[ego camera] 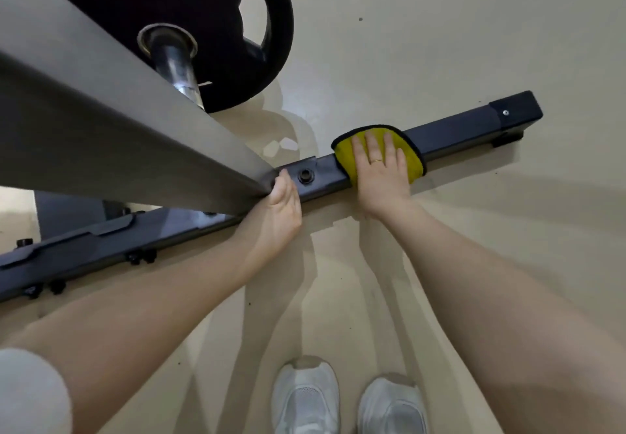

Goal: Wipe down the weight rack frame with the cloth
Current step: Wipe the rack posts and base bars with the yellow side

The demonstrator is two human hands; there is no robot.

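A yellow cloth with a black hem (411, 159) lies draped over the dark floor bar of the weight rack frame (467, 129). My right hand (381, 168) presses flat on the cloth with straight fingers. My left hand (281, 210) grips the foot of the grey upright post (118, 129), where it meets the floor bar, with the thumb at the post's corner. A bolt head (305, 175) sits on the bar between my two hands.
A black weight plate (237, 71) hangs on a steel peg (179, 68) above the bar at the back. The bar ends in a black cap (516, 110) at the right. My white shoes (305, 396) stand on the beige floor (474, 27) just before the bar.
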